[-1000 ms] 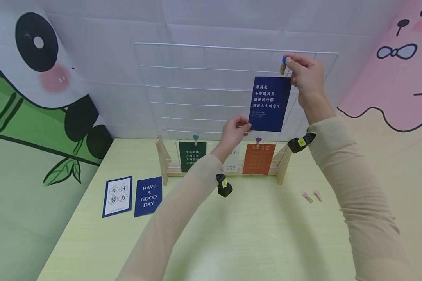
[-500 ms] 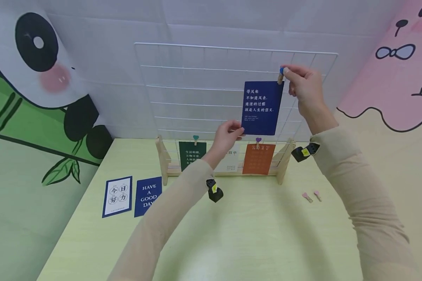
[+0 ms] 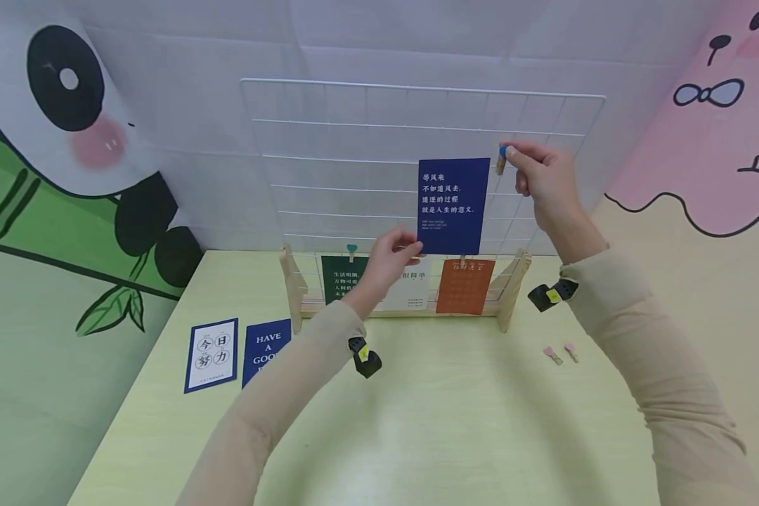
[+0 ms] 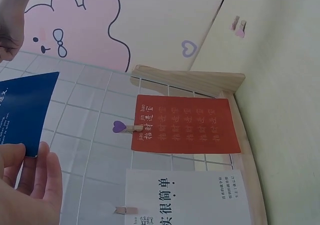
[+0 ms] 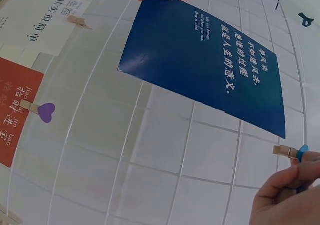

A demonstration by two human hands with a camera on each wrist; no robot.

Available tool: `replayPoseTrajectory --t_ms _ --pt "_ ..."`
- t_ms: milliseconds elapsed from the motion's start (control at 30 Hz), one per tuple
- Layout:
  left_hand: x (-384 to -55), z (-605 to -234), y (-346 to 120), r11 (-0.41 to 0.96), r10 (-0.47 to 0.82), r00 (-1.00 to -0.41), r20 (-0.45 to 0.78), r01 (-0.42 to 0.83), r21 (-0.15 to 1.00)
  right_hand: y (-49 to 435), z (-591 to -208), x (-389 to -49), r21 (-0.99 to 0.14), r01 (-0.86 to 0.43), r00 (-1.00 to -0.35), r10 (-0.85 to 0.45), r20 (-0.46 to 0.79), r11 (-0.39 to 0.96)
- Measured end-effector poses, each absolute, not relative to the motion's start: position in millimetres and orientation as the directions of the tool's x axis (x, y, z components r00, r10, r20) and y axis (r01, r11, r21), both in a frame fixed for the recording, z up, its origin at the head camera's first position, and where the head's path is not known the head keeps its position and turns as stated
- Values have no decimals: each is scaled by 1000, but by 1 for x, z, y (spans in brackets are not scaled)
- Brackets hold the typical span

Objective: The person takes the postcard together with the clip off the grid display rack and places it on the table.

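My left hand (image 3: pixel 386 263) pinches a dark blue card (image 3: pixel 452 207) with white writing by its lower left corner, thumb in front. The card is held upright before a white wire grid (image 3: pixel 417 88). At the card's upper right, my right hand (image 3: pixel 550 179) pinches a small wooden clothespin (image 3: pixel 501 163) with a blue top. In the right wrist view the clothespin's tip (image 5: pixel 281 150) stands just off the card's corner, apart from it.
Clipped low on the grid hang a green card (image 3: pixel 338 274), a white card (image 3: pixel 414 292) and an orange card (image 3: pixel 465 288). Two cards, one white with blue border (image 3: pixel 211 355) and one blue (image 3: pixel 267 348), lie left on the table. Two pink clothespins (image 3: pixel 561 353) lie right.
Both hands have come down, the left one also leftward, bringing the blue card lower and left across the grid. The clothespin has moved down with the right hand.
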State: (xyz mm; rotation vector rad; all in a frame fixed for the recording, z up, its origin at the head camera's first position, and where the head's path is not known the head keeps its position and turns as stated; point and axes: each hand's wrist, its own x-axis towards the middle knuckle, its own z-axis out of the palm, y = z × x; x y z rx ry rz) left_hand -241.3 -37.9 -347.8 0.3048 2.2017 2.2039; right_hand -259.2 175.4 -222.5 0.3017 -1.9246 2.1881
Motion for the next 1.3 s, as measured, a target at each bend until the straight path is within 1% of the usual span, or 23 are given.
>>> replayPoseTrajectory --t_ms 200,400,600,800,933,1167,1300 --pt "-236 -353 -47 11 140 -986 89 91 996 179 -234 -255 -951 -285 -958 10 286 -117" --pt "-233 -357 -53 -3 150 -985 87 87 996 184 -245 -252 -956 -265 -964 14 266 -128" --pt "-227 -362 -59 -3 138 -988 68 69 998 188 -257 -247 -963 -249 -968 4 250 -105" --pt "-222 -372 -71 -17 118 -992 36 34 999 193 -270 -243 -970 -223 -974 -5 224 -98" --pt "-218 -379 -78 -18 120 -993 16 14 1000 196 -279 -240 -974 -211 -977 -14 213 -78" --pt "-208 -381 -86 -11 135 -991 -19 -21 1000 202 -293 -237 -980 -178 -984 -14 180 -93" --pt "-206 -390 -89 -9 128 -991 -34 -36 999 205 -300 -235 -982 -170 -985 -24 172 -83"
